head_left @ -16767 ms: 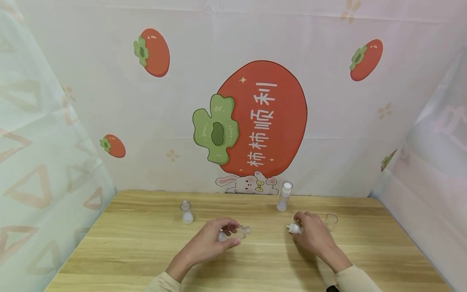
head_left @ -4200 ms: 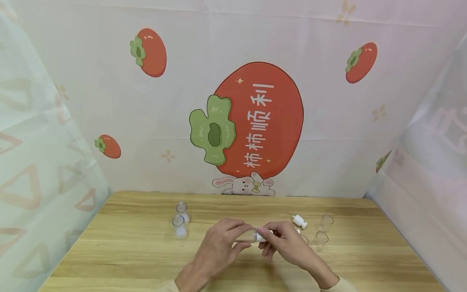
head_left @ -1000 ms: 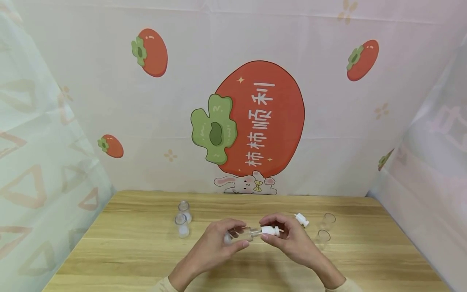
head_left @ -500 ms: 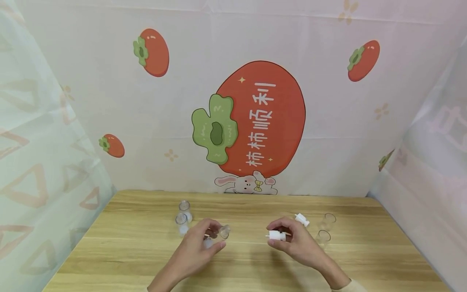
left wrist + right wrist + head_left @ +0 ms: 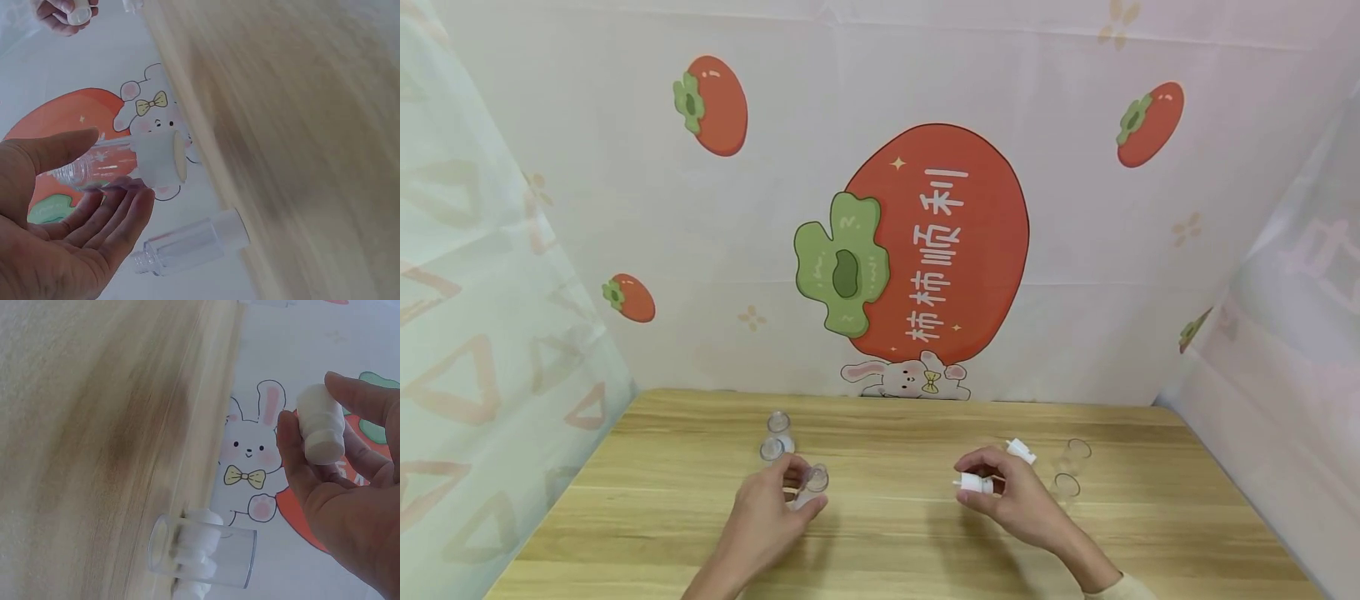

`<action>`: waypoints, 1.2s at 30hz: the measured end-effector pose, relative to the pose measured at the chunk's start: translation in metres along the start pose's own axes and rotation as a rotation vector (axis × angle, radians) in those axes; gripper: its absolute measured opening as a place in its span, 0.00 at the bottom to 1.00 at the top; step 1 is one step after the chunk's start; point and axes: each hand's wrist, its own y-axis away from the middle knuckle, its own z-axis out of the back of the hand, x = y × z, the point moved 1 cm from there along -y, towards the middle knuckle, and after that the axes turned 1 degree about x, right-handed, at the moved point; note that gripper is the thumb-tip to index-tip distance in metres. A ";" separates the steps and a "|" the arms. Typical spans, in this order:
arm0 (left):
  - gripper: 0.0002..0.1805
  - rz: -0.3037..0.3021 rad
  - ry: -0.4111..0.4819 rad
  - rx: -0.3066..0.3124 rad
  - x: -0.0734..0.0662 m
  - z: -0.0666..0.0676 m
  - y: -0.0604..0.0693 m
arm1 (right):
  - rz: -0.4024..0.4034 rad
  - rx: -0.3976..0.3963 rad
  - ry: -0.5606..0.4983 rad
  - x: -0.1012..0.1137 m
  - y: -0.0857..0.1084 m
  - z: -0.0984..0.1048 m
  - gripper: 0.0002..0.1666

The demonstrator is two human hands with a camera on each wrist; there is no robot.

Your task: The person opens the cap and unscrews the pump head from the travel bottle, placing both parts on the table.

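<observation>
My left hand (image 5: 763,508) holds a small clear bottle with a white base (image 5: 811,485) between thumb and fingers, just above the table. The left wrist view shows this bottle (image 5: 159,157) with a bare threaded neck. Beside that hand stand two similar bottles, a near one (image 5: 772,450) and a far one (image 5: 779,422), the near one partly hidden by the fingers. My right hand (image 5: 1018,504) pinches a white pump head (image 5: 974,483), its thin stem pointing left. In the right wrist view, the pump head (image 5: 322,425) sits between thumb and fingers, apart from any bottle.
Another white pump head (image 5: 1021,451) lies behind my right hand. Two clear caps, a far one (image 5: 1077,454) and a near one (image 5: 1065,486), stand at the right. A wooden table (image 5: 880,550) meets a printed cloth (image 5: 737,233) at its back edge.
The pump head has come away from the bottle neck. My left hand has carried the bottle left towards the two standing bottles; my right hand has drawn slightly right, holding the pump head.
</observation>
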 end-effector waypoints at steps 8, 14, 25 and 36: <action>0.20 0.074 0.001 -0.035 0.007 0.003 -0.001 | -0.005 -0.010 0.040 -0.003 0.000 -0.001 0.15; 0.21 0.118 0.017 -0.030 0.013 0.005 -0.003 | -0.001 -0.013 0.058 -0.005 0.000 -0.001 0.16; 0.21 0.128 -0.001 -0.022 0.022 0.006 -0.004 | 0.068 -0.096 0.286 -0.008 -0.002 0.000 0.17; 0.23 0.133 -0.054 -0.031 0.023 0.006 -0.006 | -0.075 -0.167 0.624 -0.016 -0.007 -0.004 0.20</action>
